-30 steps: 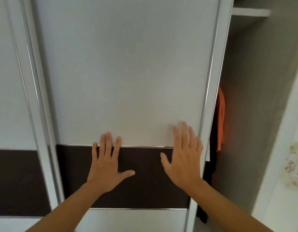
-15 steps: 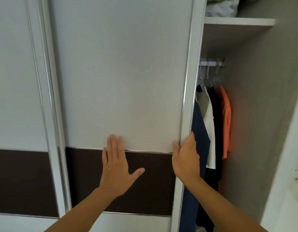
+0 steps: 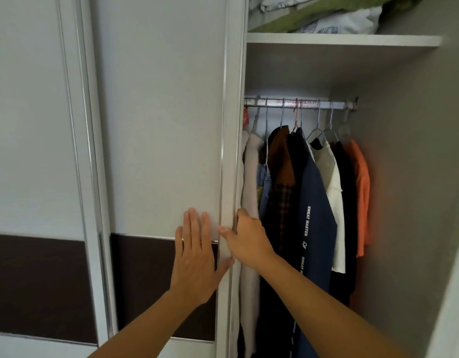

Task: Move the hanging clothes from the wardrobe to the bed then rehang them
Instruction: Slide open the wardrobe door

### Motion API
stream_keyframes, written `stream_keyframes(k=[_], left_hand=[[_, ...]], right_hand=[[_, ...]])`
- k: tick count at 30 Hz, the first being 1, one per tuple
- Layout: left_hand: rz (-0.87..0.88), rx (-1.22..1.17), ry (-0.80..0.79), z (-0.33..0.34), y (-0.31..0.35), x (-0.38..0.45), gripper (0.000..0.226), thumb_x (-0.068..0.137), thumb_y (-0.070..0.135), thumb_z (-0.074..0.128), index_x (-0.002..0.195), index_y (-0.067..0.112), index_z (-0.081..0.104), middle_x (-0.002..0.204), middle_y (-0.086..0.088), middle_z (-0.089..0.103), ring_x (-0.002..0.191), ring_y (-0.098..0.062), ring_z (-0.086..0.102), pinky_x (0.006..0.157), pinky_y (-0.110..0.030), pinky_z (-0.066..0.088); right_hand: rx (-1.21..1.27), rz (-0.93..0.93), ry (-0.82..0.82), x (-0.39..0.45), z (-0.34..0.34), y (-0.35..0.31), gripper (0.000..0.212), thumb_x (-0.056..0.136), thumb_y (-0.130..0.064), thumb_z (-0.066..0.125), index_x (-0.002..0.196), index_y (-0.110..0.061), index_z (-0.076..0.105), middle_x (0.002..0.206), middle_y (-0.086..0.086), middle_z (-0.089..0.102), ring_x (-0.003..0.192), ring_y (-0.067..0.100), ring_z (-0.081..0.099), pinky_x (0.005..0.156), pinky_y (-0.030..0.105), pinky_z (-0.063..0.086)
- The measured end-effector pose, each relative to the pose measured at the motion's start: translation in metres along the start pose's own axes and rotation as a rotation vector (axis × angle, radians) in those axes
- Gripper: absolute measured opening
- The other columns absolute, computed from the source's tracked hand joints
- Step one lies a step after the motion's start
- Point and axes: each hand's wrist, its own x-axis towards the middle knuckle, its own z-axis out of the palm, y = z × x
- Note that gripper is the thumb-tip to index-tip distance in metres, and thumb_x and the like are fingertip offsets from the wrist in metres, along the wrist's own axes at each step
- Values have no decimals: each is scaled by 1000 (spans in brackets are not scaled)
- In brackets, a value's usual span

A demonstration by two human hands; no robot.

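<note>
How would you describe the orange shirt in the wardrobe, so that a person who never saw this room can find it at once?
Look into the open right part of the wardrobe, under the white shelf, where clothes hang from a metal rail. Follow the rail to its right end: the orange shirt is the last garment, nearest the side wall. It is the only bright orange piece, beside a black garment.

Your left hand (image 3: pixel 195 257) presses flat on the sliding door (image 3: pixel 161 125); your right hand (image 3: pixel 249 241) grips its edge, hanging clothes (image 3: pixel 316 202) just beyond.

Looks like a home bedroom: sliding-door wardrobe (image 3: pixel 158 125), clothes (image 3: pixel 316 202) on a rail (image 3: pixel 300 103), bedding (image 3: pixel 326 16) stuffed on the top shelf (image 3: pixel 352 40).
</note>
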Motion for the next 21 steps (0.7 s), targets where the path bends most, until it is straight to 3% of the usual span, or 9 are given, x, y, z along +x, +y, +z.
stream_keyframes(k=[6,11,15,18,21], left_hand=[[-63,109,-34,-6,-29,-1,112,78,78,36,153,-1,9,159,-27,1,149,-39,4,117,-56,17],[-113,186,-57,-13,-54,-2,107,78,73,28,151,-4,16,159,-27,5,149,-40,5,116,-58,18],[-114,206,-21,-21,-78,-6,105,77,70,35,153,0,16,159,-27,4,148,-42,7,115,-59,21],[-109,232,46,-26,-95,-9,107,76,65,56,154,5,16,159,-29,5,147,-45,8,115,-59,19],[-89,262,86,-32,-110,-11,115,61,53,83,152,11,27,158,-29,11,146,-47,11,116,-60,18]], right_hand=[[16,-48,-73,13,26,-27,38,96,-40,57,114,-7,49,86,0,51,80,18,54,59,26,40],[11,-79,-145,21,48,-50,31,99,-32,54,115,-6,48,98,8,55,85,20,55,64,29,44],[1,-104,-184,26,67,-69,30,98,-31,55,115,-6,48,106,12,59,93,27,62,72,35,52],[-18,-122,-187,29,81,-83,31,99,-29,54,121,-8,48,109,12,58,94,26,63,68,33,52],[-28,-153,-199,31,97,-97,26,99,-23,52,120,-8,47,107,12,60,89,25,63,64,33,52]])
